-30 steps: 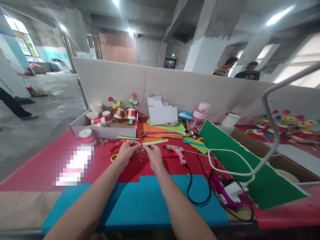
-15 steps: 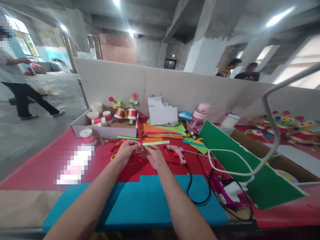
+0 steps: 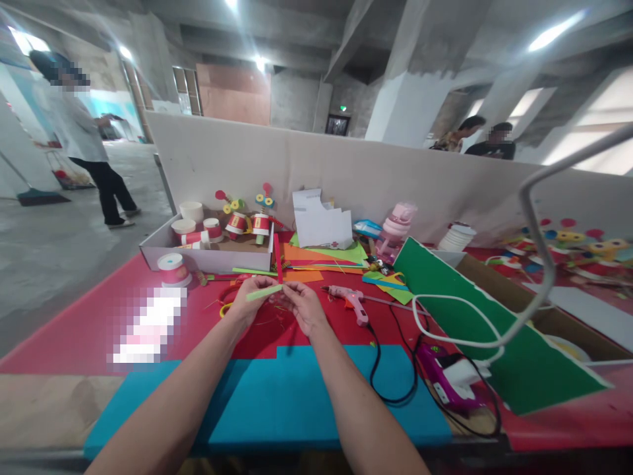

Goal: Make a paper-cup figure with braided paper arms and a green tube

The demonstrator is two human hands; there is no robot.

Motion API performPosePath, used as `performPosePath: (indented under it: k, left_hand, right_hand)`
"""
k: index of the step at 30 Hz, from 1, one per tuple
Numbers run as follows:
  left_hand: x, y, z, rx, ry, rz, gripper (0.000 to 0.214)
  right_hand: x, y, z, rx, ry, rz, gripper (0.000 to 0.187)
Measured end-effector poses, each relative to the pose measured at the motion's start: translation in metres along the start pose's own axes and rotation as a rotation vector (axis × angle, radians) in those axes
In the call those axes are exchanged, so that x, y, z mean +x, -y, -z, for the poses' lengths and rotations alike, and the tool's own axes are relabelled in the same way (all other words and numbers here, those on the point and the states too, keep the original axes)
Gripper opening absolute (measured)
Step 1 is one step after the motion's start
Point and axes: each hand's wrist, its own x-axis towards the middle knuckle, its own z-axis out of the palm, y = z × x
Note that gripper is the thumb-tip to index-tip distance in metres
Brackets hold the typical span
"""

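Observation:
My left hand (image 3: pixel 248 301) and my right hand (image 3: pixel 305 307) meet over the red table (image 3: pixel 89 330), fingers pinched together. Between them they hold two paper strips joined at one end: a light green strip (image 3: pixel 264 292) lying across my left fingers, and a red strip (image 3: pixel 277 258) standing up from the pinch. The joint itself is hidden by my fingertips. A pink glue gun (image 3: pixel 352 301) lies just right of my right hand, its black cord trailing toward me.
A shallow box (image 3: pixel 163 249) of paper-cup figures stands behind my hands, with coloured paper sheets (image 3: pixel 316 256), a pink bottle (image 3: pixel 393 231) and a green board (image 3: pixel 475 316) to the right. A blue foam sheet (image 3: pixel 277 402) lies nearest me. A person walks at far left.
The green strip, which stuck out to the right, now lies folded leftward over my left fingers. The person at far left has walked farther off.

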Motion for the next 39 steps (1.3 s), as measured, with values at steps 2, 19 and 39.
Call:
performPosePath:
  k: [2,19,39]
  left_hand:
    - [0.0003,0.0010,-0.0002,-0.014,0.003,0.010,0.023]
    - [-0.0055,-0.0024,-0.0076,0.135,0.047,0.036,0.030]
    - [0.0002,0.0001,-0.0026,0.087,-0.088,-0.023,0.030]
  right_hand:
    - [-0.0004,-0.0002,0.0001,-0.007,0.004,0.003,0.037]
    - [0.0079,-0.0053,0.0021,0.056,-0.208,0.117,0.029]
    - [0.0031,-0.0028,-0.0036,-0.046,-0.131,0.061,0.031]
